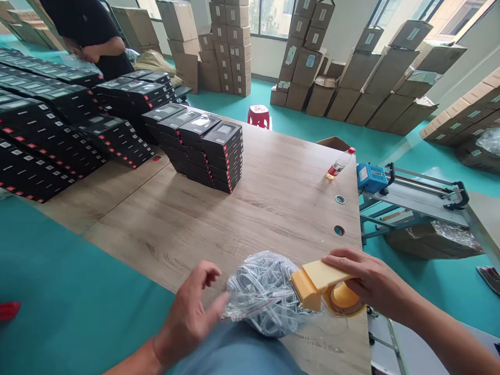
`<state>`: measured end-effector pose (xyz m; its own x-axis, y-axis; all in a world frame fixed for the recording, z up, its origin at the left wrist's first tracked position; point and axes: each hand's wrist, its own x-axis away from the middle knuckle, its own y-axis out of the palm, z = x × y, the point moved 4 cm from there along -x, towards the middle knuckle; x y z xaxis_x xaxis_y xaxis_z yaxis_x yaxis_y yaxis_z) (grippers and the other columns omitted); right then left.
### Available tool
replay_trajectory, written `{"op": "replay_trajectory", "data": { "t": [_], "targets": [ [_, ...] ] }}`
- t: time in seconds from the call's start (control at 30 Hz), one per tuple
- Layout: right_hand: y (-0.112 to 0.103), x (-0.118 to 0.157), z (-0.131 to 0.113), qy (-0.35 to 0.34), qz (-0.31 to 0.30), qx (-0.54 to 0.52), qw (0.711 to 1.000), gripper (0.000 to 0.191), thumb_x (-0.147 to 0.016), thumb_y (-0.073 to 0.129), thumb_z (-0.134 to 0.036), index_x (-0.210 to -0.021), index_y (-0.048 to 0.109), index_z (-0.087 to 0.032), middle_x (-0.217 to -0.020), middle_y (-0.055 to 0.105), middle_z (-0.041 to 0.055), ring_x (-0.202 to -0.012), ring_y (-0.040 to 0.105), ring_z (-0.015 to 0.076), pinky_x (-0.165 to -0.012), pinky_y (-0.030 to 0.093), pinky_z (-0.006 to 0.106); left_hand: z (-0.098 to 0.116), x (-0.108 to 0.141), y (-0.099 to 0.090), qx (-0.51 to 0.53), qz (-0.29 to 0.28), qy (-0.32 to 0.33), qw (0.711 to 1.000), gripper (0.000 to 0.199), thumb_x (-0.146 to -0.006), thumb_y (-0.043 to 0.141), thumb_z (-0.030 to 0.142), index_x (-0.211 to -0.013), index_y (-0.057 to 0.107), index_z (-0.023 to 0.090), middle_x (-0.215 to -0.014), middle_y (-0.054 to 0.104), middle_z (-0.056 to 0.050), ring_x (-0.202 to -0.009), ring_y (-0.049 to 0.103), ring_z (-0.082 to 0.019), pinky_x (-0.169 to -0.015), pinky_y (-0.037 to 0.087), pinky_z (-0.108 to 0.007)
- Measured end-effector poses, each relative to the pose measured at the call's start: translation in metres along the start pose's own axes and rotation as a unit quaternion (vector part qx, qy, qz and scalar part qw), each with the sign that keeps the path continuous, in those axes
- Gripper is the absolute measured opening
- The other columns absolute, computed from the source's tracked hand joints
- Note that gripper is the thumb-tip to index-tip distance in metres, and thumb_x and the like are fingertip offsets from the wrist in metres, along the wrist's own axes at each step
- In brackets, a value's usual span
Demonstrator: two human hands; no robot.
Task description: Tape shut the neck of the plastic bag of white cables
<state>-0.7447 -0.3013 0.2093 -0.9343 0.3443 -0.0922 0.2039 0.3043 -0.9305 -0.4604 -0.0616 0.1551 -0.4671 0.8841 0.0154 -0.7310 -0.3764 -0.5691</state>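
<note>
Gripped in my right hand is a yellow tape dispenser with a roll of tape in it. Its cutting end reaches over the right side of a clear plastic bag full of coiled white cables. The bag lies at the near edge of the wooden table, against my body. My left hand is just left of the bag, slightly blurred, fingers apart and holding nothing. Whether its thumb touches the plastic I cannot tell.
Stacked black boxes stand across the table, with many more black boxes at the left. A bottle stands near the right edge. Beyond that edge is a blue machine. Behind are a red stool, cartons and a person.
</note>
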Motion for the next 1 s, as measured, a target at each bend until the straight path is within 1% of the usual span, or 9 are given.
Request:
{"op": "replay_trajectory", "data": {
  "t": [0.07, 0.1, 0.17, 0.27, 0.47, 0.57, 0.73, 0.87, 1.0],
  "targets": [
    [0.000, -0.002, 0.000, 0.004, -0.010, -0.005, 1.000, 0.051, -0.082, 0.044, -0.008, -0.124, 0.064, -0.028, -0.116, 0.069, 0.0089, -0.096, 0.069, 0.0190, -0.079, 0.058, 0.029, 0.043, 0.004, 0.017, -0.104, -0.032, 0.232, 0.967, 0.050, -0.081, 0.072, 0.043, -0.123, 0.054, 0.021, -0.115, 0.064, -0.010, -0.107, 0.059, -0.028, -0.097, 0.048, -0.044],
    [0.000, -0.003, 0.000, 0.007, -0.014, -0.009, 1.000, 0.050, -0.082, 0.045, -0.008, -0.124, 0.065, -0.027, -0.116, 0.070, 0.0089, -0.097, 0.070, 0.0190, -0.079, 0.058, 0.029, 0.057, 0.006, 0.028, -0.150, -0.049, 0.307, 0.939, 0.061, -0.077, 0.077, 0.044, -0.127, 0.053, 0.018, -0.117, 0.064, -0.012, -0.108, 0.059, -0.030, -0.097, 0.048, -0.045],
    [0.001, -0.004, 0.002, 0.017, -0.017, -0.018, 1.000, 0.050, -0.081, 0.045, -0.008, -0.124, 0.065, -0.027, -0.117, 0.070, 0.0089, -0.098, 0.070, 0.0192, -0.080, 0.058, 0.029, 0.070, 0.005, 0.050, -0.221, -0.061, 0.381, 0.896, 0.071, -0.072, 0.083, 0.041, -0.129, 0.052, 0.012, -0.118, 0.066, -0.014, -0.106, 0.061, -0.031, -0.095, 0.050, -0.046],
    [0.003, -0.001, 0.005, 0.033, -0.022, -0.030, 0.999, 0.052, -0.079, 0.046, -0.008, -0.124, 0.065, -0.026, -0.118, 0.070, 0.0089, -0.100, 0.069, 0.0199, -0.083, 0.058, 0.031, 0.068, -0.001, 0.069, -0.270, -0.050, 0.406, 0.872, 0.060, -0.075, 0.081, 0.027, -0.126, 0.054, 0.010, -0.115, 0.068, -0.014, -0.103, 0.063, -0.030, -0.090, 0.053, -0.044],
    [0.006, 0.007, 0.009, 0.082, -0.030, -0.060, 0.994, 0.056, -0.075, 0.049, -0.007, -0.124, 0.067, -0.028, -0.121, 0.069, 0.0080, -0.103, 0.068, 0.0208, -0.086, 0.056, 0.032, 0.073, -0.009, 0.082, -0.249, -0.058, 0.400, 0.880, 0.039, -0.080, 0.069, 0.021, -0.117, 0.059, 0.012, -0.113, 0.068, -0.013, -0.101, 0.064, -0.030, -0.087, 0.054, -0.043],
    [0.006, 0.008, 0.010, 0.094, -0.029, -0.079, 0.992, 0.055, -0.075, 0.050, -0.008, -0.123, 0.068, -0.028, -0.121, 0.069, 0.0076, -0.104, 0.068, 0.0207, -0.087, 0.055, 0.032, 0.083, -0.012, 0.098, -0.254, -0.061, 0.393, 0.882, 0.024, -0.083, 0.055, 0.010, -0.105, 0.061, 0.014, -0.099, 0.069, -0.011, -0.088, 0.064, -0.027, -0.078, 0.054, -0.040],
    [0.011, 0.011, 0.013, 0.112, -0.033, -0.132, 0.984, 0.050, -0.078, 0.049, -0.009, -0.122, 0.068, -0.025, -0.117, 0.071, 0.0082, -0.102, 0.068, 0.0205, -0.089, 0.053, 0.033, 0.079, -0.034, 0.122, -0.242, -0.143, 0.248, 0.927, 0.024, -0.073, 0.048, 0.001, -0.087, 0.057, 0.019, -0.084, 0.066, -0.007, -0.079, 0.062, -0.025, -0.069, 0.048, -0.035],
    [0.016, 0.024, 0.010, 0.156, -0.013, -0.193, 0.969, 0.043, -0.085, 0.051, -0.017, -0.123, 0.068, -0.023, -0.110, 0.072, 0.0075, -0.095, 0.067, 0.0198, -0.084, 0.053, 0.031, 0.075, -0.054, 0.120, -0.150, -0.173, 0.133, 0.964, 0.019, -0.080, 0.045, 0.004, -0.081, 0.052, 0.021, -0.083, 0.064, -0.006, -0.078, 0.059, -0.022, -0.070, 0.041, -0.032],
    [0.028, 0.048, -0.006, 0.230, 0.014, -0.240, 0.943, 0.040, -0.090, 0.050, -0.024, -0.126, 0.066, -0.026, -0.114, 0.072, 0.0058, -0.096, 0.067, 0.0197, -0.083, 0.055, 0.031, 0.080, -0.062, 0.115, -0.081, -0.175, 0.067, 0.979, 0.020, -0.074, 0.044, 0.002, -0.073, 0.046, 0.021, -0.071, 0.056, -0.001, -0.069, 0.053, -0.019, -0.066, 0.034, -0.030]
  ]
}}
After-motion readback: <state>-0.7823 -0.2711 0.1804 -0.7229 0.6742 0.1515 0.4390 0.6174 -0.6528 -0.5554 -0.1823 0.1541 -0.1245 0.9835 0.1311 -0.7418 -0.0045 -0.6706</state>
